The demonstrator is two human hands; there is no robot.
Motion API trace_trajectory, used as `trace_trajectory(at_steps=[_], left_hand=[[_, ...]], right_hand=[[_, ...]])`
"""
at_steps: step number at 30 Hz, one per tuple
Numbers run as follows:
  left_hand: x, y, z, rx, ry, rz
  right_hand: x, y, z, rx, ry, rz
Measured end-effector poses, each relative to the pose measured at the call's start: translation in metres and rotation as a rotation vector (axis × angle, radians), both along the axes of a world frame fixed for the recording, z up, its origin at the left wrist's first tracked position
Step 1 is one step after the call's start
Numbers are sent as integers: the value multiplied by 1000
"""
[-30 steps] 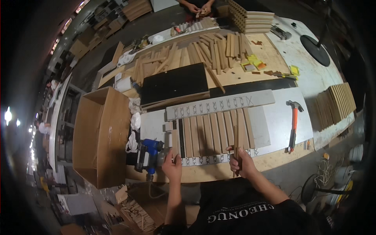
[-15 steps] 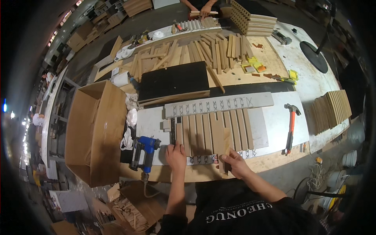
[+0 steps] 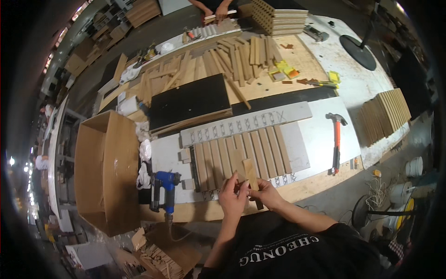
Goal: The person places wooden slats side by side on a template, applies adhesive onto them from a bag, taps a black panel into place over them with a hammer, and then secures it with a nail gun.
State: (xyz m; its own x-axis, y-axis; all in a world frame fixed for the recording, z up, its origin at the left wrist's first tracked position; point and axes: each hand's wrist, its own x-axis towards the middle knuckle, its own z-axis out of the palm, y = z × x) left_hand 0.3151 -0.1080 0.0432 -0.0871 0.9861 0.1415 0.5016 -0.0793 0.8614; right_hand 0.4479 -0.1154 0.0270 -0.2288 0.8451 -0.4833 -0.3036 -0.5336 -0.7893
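A slim wooden strip (image 3: 251, 173) is at the centre, above the near edge of the workbench (image 3: 297, 188), tilted so that its long axis runs from about eleven o'clock to five. The right hand (image 3: 265, 193) is closed around its lower part, thumb and fingers pinching it. The left hand (image 3: 233, 197) is half curled just beside it at nine o'clock, fingertips bunched close to the strip; whether they grip anything I cannot tell. Toward eleven o'clock, just beyond the hands, lies a row of slats (image 3: 259, 149) set side by side, with a pale board marked with dark crosses (image 3: 246, 123) past their far ends at twelve. An orange-handled claw hammer (image 3: 337, 144) rests between two and three o'clock, and a stack of grooved boards (image 3: 388, 118) stands farther out at two. At nine is a blue nail gun (image 3: 166, 188), with an open cardboard box (image 3: 123, 172) beyond it. A black panel (image 3: 190, 102) lies toward eleven, a heap of loose sticks (image 3: 239, 60) behind it, and a co-worker's hands (image 3: 220, 10) show farthest off, between eleven and twelve.
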Motion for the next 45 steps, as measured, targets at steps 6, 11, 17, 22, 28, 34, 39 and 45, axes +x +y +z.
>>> trace_trajectory(at_steps=[6,11,17,22,28,34,39,45], left_hand=[[-66,27,-19,-115,-33,207],[-111,47,-41,-69,505,190],[-114,70,-53,-24,552,247],[-119,81,-59,5,730,233],[-124,89,-62,-292,135,418],[-112,82,-63,-66,649,414],[-118,91,-73,-60,556,388],[-133,97,-83,-174,461,352]], right_hand=[[6,0,4,-2,-11,95],[21,6,6,-112,166,50],[33,7,7,-152,311,-3],[33,5,2,-33,327,2],[36,5,9,-53,264,-13],[33,4,6,-40,232,-5],[34,-2,-5,-104,251,-28],[27,-5,-12,-10,310,-49]])
